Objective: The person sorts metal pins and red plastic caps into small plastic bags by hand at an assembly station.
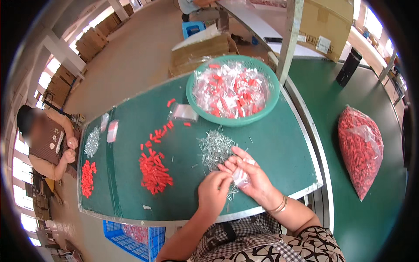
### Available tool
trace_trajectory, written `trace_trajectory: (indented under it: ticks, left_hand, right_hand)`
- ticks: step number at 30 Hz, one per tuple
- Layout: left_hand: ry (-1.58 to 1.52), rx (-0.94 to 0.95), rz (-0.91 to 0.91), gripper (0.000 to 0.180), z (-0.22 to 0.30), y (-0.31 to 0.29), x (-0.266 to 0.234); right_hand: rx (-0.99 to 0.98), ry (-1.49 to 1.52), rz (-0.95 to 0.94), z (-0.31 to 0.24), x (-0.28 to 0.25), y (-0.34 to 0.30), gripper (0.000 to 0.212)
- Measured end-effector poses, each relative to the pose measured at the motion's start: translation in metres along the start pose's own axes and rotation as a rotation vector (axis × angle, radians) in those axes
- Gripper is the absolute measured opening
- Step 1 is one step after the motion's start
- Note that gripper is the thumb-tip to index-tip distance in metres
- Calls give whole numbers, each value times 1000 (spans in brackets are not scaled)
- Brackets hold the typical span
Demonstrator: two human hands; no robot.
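My right hand [257, 180], with a bracelet at the wrist, holds a small clear plastic bag [240, 178] against its palm and fingers. Beside it, my left hand [212, 192] is closed in a pinch, its fingertips almost at the bag. What they grip, if anything, is too small to make out. Both hands are over the near edge of a pile of silver screws [214, 148]. Left of them lies a heap of red plastic wall plugs [155, 172], with a loose trail running up to a stack of flat clear bags [184, 112].
A green basket [190, 97] of filled bags stands at the far side of the green table [126, 183]. Across the table's left end sits a co-worker [50, 142] by smaller piles. On the right table are a large bag of red plugs [360, 150] and a black bottle [349, 66].
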State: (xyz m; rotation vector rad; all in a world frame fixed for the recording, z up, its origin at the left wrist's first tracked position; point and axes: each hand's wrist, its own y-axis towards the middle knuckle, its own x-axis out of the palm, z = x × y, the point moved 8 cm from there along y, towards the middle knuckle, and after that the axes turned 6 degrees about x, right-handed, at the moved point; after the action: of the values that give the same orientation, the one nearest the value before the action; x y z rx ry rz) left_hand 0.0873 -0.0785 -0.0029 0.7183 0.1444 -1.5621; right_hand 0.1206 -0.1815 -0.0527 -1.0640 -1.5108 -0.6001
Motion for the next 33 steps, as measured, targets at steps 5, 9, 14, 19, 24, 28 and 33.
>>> trace_trajectory:
  ticks: [5, 9, 14, 19, 24, 28, 33]
  left_hand:
    - [-557, -282, 99, 17, -13, -5, 7]
    - [-260, -251, -10, 15, -21, -10, 13]
    - [-383, -326, 48, 6, -32, -15, 12]
    - [-594, -386, 71, 4, -33, -16, 10]
    - [-573, -325, 115, 4, -38, -21, -2]
    - [-628, -395, 136, 3, -39, -24, 4]
    - [-646, -353, 351, 8, -34, -27, -18]
  right_hand:
    - [20, -28, -16, 0, 4, -1, 40]
    - [22, -44, -78, 2, 4, -1, 41]
    - [18, -22, -90, 1, 4, -2, 46]
    - [18, 6, -70, 0, 3, -1, 53]
    - [-22, 76, -94, -5, 2, 0, 56]
    - [14, 45, 13, -1, 3, -1, 61]
    - [-80, 20, -16, -13, -8, 2, 57]
